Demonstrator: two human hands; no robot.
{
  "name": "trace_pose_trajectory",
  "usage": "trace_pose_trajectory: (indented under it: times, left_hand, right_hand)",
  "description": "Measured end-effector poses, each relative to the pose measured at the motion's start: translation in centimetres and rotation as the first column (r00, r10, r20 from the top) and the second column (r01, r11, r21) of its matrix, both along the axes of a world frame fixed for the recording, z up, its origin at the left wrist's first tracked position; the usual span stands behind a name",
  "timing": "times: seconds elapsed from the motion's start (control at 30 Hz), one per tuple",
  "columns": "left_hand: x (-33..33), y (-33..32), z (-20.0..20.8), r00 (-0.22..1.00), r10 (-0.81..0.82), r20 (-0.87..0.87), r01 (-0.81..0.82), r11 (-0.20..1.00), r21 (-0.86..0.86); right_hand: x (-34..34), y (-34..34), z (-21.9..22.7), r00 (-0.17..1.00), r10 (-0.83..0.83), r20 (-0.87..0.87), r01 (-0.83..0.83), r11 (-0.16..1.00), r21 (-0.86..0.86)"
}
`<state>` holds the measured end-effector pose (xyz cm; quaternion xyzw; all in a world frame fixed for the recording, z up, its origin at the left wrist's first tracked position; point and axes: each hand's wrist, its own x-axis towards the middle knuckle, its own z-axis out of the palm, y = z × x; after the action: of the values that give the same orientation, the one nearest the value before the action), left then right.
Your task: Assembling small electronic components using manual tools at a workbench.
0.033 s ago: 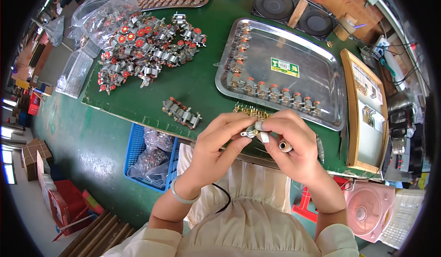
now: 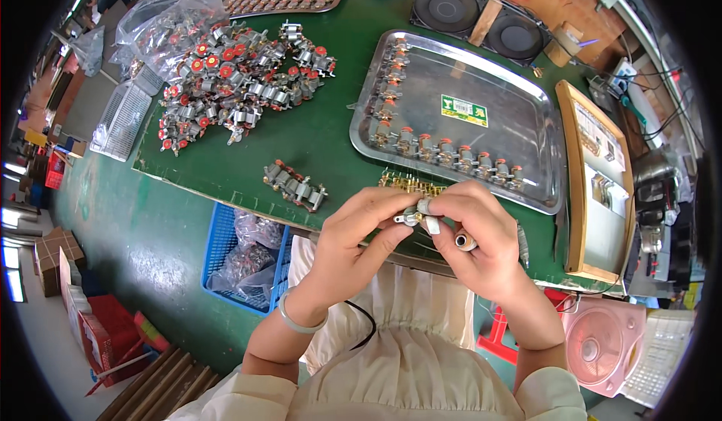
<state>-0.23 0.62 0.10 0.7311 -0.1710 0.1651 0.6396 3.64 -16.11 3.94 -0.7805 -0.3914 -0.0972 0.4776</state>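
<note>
I pinch a small metal part (image 2: 411, 214) between both hands' fingers (image 2: 391, 209), assembling it; next comes careful alignment above the counter (image 2: 323, 150).

Assembly workshop: parts pile (image 2: 241, 82), metal tray (image 2: 511, 142)

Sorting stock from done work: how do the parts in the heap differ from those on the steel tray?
The heap lies loose and jumbled on the green mat; the parts on the steel tray stand in tidy rows along its edges. The heap holds far more. Both are small metal pieces with red caps.
</note>
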Motion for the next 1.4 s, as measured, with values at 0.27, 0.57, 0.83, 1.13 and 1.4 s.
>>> trace_pose_trajectory:
  times: [0.27,0.57,0.83,1.13,1.4]
  left_hand:
    - [0.3,-1.6,-0.3,0.952,0.197,0.235,-0.237,0.959,0.156]
    - [0.5,-2.4,-1.0,0.97,0.241,-0.007,-0.242,0.97,-0.039]
    - [1.1,-3.0,-0.2,0.895,-0.179,-0.408,-0.088,0.827,-0.556]
    - [0.8,-4.1,-0.2,0.894,-0.211,-0.396,-0.087,0.785,-0.614]
    - [0.4,-3.9,-0.8,0.906,-0.162,-0.391,-0.082,0.839,-0.538]
  right_hand:
    - [-0.8,-0.2,-0.6,0.984,-0.147,0.096,0.154,0.986,-0.071]
    - [-0.8,-2.1,0.0,0.961,-0.138,-0.239,0.128,0.99,-0.057]
    - [-3.6,-6.6,-3.3,0.973,-0.231,-0.013,0.185,0.81,-0.557]
    - [-3.7,-9.5,-3.2,0.785,-0.615,0.075,0.551,0.639,-0.536]
    - [-3.7,-12.4,-2.0,0.699,-0.715,0.016,0.568,0.541,-0.621]
